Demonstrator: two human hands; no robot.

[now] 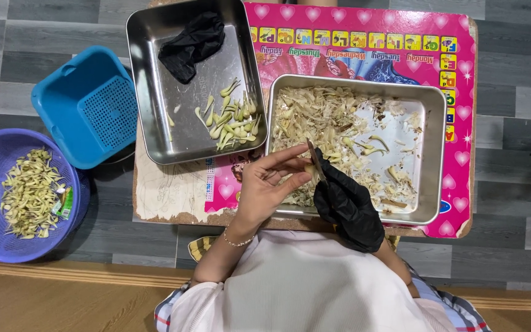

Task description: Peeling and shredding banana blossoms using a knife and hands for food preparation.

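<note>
The floor (pixel 523 123) is laid with grey planks in lighter and darker shades, evenly lit with soft shadows. Along the near edge runs a strip of warm brown wood flooring (pixel 50 301). A low worktop (pixel 167 197) with worn, chipped edges stands on the grey floor, covered by a pink mat with hearts (pixel 456 160).

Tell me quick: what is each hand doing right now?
Left hand: bare, fingers pinched on a small pale piece.
Right hand: black-gloved, closed on a knife, blade at the piece.
</note>
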